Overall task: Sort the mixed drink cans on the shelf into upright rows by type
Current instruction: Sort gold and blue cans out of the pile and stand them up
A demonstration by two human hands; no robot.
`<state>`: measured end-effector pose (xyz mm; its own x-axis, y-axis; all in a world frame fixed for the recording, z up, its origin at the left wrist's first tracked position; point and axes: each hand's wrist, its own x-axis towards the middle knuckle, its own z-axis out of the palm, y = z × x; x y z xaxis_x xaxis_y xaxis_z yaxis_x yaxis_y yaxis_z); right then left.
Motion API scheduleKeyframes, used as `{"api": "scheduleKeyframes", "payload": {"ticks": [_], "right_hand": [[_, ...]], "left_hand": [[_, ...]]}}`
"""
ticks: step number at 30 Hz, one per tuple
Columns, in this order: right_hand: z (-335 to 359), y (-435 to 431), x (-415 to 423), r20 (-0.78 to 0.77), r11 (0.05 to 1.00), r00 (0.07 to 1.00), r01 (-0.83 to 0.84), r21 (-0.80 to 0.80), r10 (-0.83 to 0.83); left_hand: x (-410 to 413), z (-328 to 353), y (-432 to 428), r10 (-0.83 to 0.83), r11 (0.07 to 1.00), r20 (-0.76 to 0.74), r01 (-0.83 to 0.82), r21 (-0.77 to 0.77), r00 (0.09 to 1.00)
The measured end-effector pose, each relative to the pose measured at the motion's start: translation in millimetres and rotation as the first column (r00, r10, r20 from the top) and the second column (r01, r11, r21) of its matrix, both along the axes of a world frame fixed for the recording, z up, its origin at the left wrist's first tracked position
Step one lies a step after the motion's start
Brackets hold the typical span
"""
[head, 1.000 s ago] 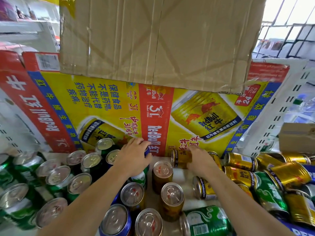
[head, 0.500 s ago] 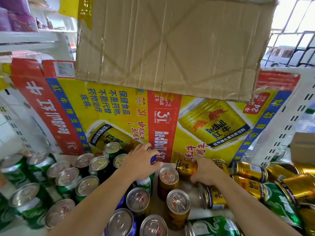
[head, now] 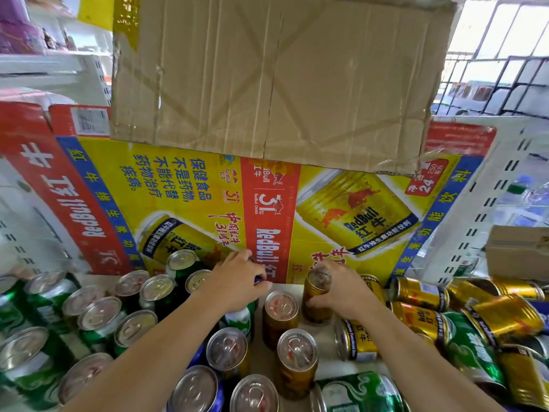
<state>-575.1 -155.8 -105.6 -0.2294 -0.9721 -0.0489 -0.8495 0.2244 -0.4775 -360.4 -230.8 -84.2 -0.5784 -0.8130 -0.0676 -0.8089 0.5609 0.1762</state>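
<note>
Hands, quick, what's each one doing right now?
Left hand: fingers curled over a mostly hidden blue-edged can.
Right hand: gripping an upright gold can.

Drink cans, mixed, on shelf [head: 328, 368]; partly sorted.
Green cans [head: 101, 319] are stood upright in rows at left; blue cans [head: 197, 391] upright at front centre. Upright gold cans [head: 297, 364] are set at centre, the rearmost gold can [head: 318, 295] gripped by the right hand [head: 346, 292]. A blue-edged can [head: 258, 280] is covered by the left hand [head: 237, 278]. Toppled gold cans [head: 419, 292] and toppled green cans [head: 469, 349] are heaped at right.
</note>
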Motion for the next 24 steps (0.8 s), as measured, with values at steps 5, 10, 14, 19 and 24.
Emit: {"api": "scheduleKeyframes", "payload": {"ticks": [5, 10, 14, 19, 24], "right_hand": [[6.4, 10.5, -11.2, 0.048, 0.996, 0.996, -0.072, 0.055, 0.069], [13.3, 28.9, -26.1, 0.035, 0.994, 0.999, -0.005, 0.106, 0.001], [17.2, 47.6, -23.7, 0.043, 0.962, 0.998, -0.059, 0.265, 0.049], [10.1, 61.9, -8.2, -0.12, 0.945, 0.984, -0.086, 0.316, 0.129], [9.7, 73.9, -17.8, -0.099, 0.993, 0.995, 0.045, 0.113, -0.034]], "left_hand": [[-10.7, 5.0, 14.3, -0.109, 0.991, 0.044, 0.112, -0.075, 0.993], [-29.1, 7.9, 37.5, -0.244, 0.969, 0.11, 0.238, 0.072, 0.963], [-40.7, 3.3, 54.7, -0.272, 0.945, 0.214, 0.217, 0.246, 0.938], [-43.8, 11.4, 62.2, -0.288, 0.934, 0.242, 0.216, 0.286, 0.926], [-46.4, 10.3, 77.0, -0.385, 0.909, 0.156, 0.343, 0.238, 0.91]]}}
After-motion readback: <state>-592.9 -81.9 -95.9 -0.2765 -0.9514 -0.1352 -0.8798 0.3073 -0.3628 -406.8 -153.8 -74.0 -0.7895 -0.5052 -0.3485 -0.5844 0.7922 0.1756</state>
